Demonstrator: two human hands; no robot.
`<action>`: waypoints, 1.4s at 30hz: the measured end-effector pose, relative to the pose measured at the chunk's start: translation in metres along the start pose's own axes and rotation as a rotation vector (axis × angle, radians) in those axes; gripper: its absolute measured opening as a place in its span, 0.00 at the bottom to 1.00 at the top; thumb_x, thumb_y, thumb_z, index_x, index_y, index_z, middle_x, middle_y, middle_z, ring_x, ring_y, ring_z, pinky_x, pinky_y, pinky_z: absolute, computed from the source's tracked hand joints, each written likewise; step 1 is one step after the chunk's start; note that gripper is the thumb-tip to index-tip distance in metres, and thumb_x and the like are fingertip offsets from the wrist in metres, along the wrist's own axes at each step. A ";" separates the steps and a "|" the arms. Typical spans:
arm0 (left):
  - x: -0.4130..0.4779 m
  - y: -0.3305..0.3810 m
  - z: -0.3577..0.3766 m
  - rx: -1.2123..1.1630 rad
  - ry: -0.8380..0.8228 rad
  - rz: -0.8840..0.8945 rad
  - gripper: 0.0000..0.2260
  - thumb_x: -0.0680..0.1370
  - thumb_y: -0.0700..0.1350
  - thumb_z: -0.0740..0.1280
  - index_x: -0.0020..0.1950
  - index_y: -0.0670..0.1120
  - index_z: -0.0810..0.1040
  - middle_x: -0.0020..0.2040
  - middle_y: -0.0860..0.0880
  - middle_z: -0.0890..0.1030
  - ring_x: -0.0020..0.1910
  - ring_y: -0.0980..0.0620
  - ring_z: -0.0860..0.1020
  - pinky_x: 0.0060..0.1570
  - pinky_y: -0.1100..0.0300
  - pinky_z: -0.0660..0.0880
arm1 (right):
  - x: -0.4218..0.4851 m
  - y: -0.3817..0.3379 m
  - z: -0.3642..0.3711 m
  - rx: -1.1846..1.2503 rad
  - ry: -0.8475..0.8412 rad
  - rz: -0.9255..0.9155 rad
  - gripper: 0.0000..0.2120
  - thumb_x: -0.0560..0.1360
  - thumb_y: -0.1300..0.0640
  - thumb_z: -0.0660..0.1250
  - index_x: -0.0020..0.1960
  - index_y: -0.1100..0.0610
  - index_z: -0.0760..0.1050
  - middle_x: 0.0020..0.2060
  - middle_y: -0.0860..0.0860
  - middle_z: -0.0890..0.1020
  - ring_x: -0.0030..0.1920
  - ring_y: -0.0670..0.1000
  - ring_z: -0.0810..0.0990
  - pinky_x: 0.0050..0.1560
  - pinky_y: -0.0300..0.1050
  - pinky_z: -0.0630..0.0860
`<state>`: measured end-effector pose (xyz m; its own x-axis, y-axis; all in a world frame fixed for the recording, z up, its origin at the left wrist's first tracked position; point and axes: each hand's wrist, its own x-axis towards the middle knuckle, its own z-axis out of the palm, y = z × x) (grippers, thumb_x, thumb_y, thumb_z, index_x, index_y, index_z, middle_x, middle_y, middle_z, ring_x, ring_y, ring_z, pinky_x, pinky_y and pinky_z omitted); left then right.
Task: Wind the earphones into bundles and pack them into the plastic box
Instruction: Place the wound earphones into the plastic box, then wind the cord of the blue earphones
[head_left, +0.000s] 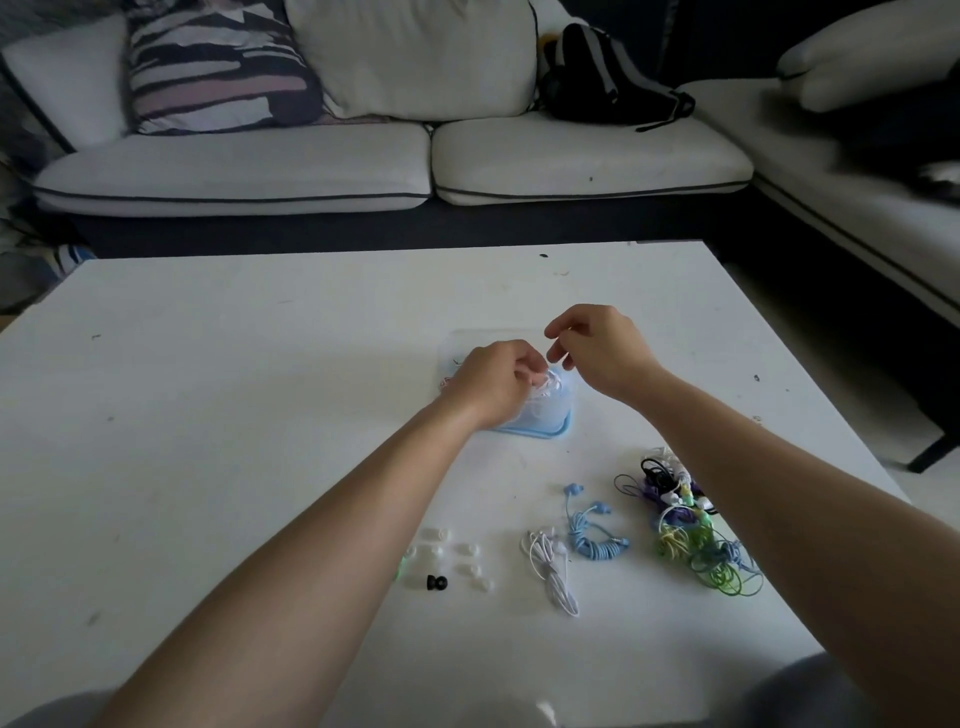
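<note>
White bundle (553, 571), blue bundle (592, 540) and tangle (691, 535) await packing; our left hand (493, 382) grips white earphones (550, 387) at the box (545, 425); we cannot tell what our right hand (597, 345) holds.

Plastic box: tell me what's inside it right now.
A white earphone cable shows at the opening of the plastic box, gripped by the left hand. That hand covers most of the inside, so whether other bundles lie there cannot be seen.
</note>
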<state>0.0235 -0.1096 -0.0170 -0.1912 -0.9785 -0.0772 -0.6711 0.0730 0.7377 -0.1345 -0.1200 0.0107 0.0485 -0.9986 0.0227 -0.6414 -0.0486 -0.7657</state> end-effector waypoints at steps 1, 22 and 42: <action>-0.003 0.000 -0.002 -0.018 0.056 0.019 0.14 0.77 0.37 0.60 0.49 0.54 0.80 0.49 0.56 0.84 0.50 0.57 0.80 0.52 0.63 0.75 | -0.003 0.000 -0.001 0.008 0.024 -0.014 0.14 0.75 0.65 0.58 0.47 0.53 0.80 0.36 0.46 0.85 0.36 0.46 0.81 0.36 0.37 0.71; -0.114 -0.016 -0.048 0.043 0.114 0.065 0.12 0.73 0.37 0.64 0.39 0.52 0.81 0.36 0.56 0.83 0.29 0.63 0.75 0.36 0.68 0.73 | -0.105 0.022 0.035 -0.916 -0.344 0.044 0.11 0.77 0.51 0.61 0.55 0.55 0.77 0.52 0.54 0.81 0.52 0.58 0.82 0.42 0.45 0.70; -0.125 -0.064 -0.027 0.307 -0.234 -0.115 0.03 0.71 0.47 0.73 0.44 0.53 0.83 0.40 0.58 0.82 0.43 0.58 0.81 0.48 0.58 0.79 | -0.086 -0.017 0.020 0.408 -0.144 0.156 0.05 0.69 0.65 0.76 0.42 0.59 0.81 0.27 0.54 0.80 0.31 0.54 0.74 0.39 0.51 0.70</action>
<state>0.1098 0.0026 -0.0370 -0.2368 -0.9160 -0.3239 -0.8738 0.0550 0.4832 -0.1121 -0.0332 0.0092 0.0997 -0.9785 -0.1803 -0.2969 0.1437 -0.9440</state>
